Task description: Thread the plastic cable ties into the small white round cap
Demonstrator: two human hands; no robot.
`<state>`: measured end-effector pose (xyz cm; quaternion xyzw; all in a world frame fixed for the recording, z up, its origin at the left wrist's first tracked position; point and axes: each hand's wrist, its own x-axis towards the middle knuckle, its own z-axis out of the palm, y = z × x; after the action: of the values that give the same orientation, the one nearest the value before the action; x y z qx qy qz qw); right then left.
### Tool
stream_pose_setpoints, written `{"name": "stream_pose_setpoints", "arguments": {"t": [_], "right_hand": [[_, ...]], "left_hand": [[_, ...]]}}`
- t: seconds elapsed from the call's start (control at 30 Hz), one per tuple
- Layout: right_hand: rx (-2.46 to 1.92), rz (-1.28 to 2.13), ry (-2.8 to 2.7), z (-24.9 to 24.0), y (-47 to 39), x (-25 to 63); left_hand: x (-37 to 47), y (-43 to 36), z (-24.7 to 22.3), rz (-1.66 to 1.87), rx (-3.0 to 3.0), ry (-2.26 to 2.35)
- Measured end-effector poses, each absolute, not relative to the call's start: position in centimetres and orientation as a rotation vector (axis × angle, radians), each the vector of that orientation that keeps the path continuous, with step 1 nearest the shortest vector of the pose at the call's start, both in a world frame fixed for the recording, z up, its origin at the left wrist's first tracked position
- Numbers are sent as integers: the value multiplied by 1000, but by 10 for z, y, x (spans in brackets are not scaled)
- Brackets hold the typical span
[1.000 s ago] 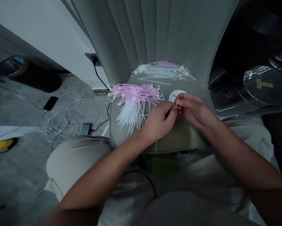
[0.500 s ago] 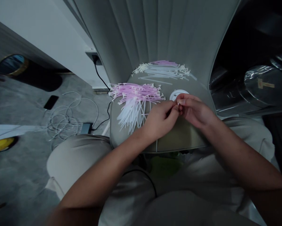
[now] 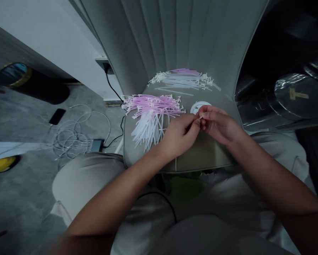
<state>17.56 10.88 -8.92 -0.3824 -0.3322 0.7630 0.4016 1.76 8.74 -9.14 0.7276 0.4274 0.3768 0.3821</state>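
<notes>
At the front right of the chair seat, my left hand [image 3: 180,134] and my right hand [image 3: 219,124] meet fingertip to fingertip. Both are closed in a pinch. A small white piece [image 3: 200,117] shows between the fingertips; its exact kind is too small to make out. Just behind them lies a white round disc [image 3: 199,105], partly hidden by my fingers. To the left is a pile of pink sticks with white tips [image 3: 153,103], over a fan of white sticks [image 3: 148,129]. Another row of white sticks [image 3: 184,80] with small white end pieces lies farther back.
All this rests on a grey padded chair [image 3: 201,152], its backrest behind. Left on the floor are coiled cables [image 3: 74,131], a black phone-like slab [image 3: 57,116] and a yellow-and-black object [image 3: 3,164]. A plug [image 3: 107,66] sits in the wall socket. Clear plastic-wrapped rolls [image 3: 289,92] stand right.
The hands stay pinched together in almost the same place, with only a slight shift of the fingertips. The white piece shows a little differently between them. The view has drifted slightly.
</notes>
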Motion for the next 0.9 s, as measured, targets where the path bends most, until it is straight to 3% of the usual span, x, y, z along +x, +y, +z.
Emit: {"name": "stream_pose_setpoints", "arguments": {"t": [0.9], "right_hand": [[-858, 1945, -864, -80, 102, 175]], "left_hand": [[15, 84, -85, 1003, 1839, 900]]}}
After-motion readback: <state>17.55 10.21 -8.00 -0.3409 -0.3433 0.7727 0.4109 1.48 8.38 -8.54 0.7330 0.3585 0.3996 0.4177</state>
